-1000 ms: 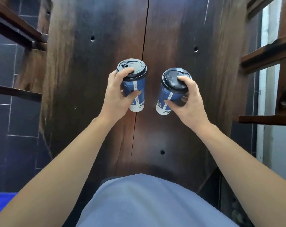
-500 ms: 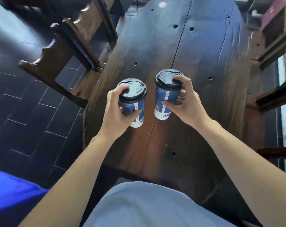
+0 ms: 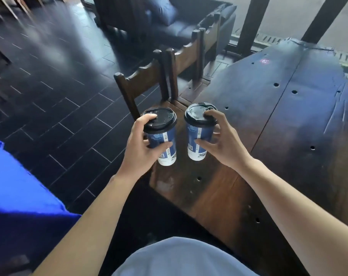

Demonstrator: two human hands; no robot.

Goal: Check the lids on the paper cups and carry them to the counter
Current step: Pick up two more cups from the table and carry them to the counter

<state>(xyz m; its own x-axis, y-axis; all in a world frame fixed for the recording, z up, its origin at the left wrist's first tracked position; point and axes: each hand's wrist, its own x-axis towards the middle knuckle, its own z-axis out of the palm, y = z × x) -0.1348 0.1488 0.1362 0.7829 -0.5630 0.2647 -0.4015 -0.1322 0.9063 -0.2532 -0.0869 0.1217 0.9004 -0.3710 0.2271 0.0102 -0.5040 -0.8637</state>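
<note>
paper cups: two blue cups, left cup and right cup, held side by side just apart, both lifted above the near end of the bench; cup bases not touching wood as far as I can tell
lids: black lid on left cup and glare-washed lid on right cup both look seated; far rims not fully checkable
left hand: wrapped closed on left cup, forefinger on lid edge at 9 o'clock, thumb across the wall
right hand: wrapped closed on right cup, forefinger pressing lid at 3 o'clock, other fingers round the wall
cup tilt: both lean slightly, tops toward 12 o'clock
risk 1: squeeze on soft paper wall could ovalise the rim and pop a lid, likely spill
risk 2: finger load on one lid edge only, opposite side could lift
risk 3: cups close together, a knock between them while walking could jolt a lid
risk 4: chair at 11 o'clock of the cups, just beside the bench edge; elbow or cup could clip it on the way out
risk 5: glossy dark tiled floor at 9 o'clock, slip hazard if wet, cannot tell
counter: not in view, route unknown
</note>
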